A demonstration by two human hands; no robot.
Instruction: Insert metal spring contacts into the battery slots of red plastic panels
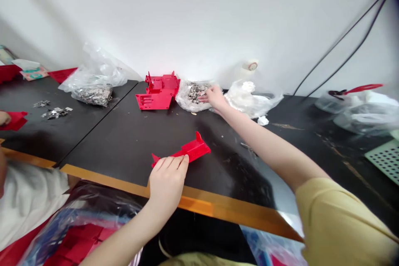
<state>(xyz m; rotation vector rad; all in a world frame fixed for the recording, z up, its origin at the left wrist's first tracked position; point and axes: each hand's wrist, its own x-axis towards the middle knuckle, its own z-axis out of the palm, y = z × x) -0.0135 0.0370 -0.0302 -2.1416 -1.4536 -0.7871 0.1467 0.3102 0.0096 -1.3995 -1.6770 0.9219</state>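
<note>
My left hand (168, 178) is closed on a red plastic part (195, 148), held just above the front edge of the black table. The part has an upright tab at its right end. Farther back, my right hand (213, 97) reaches into a clear plastic bag (185, 102) of small metal pieces (195, 90). Its fingers are bent over the pieces; whether they pinch one I cannot make out. Left of that bag, several red plastic parts (160, 87) lie stacked near the wall.
A white crumpled bag (252, 102) lies right of my right hand. At left are another bag of metal pieces (95, 93) and loose pieces (56, 113). A co-worker's hand (4, 118) holds a red part. Plastic tubs (364, 110) and a green perforated tray (385, 158) stand at right.
</note>
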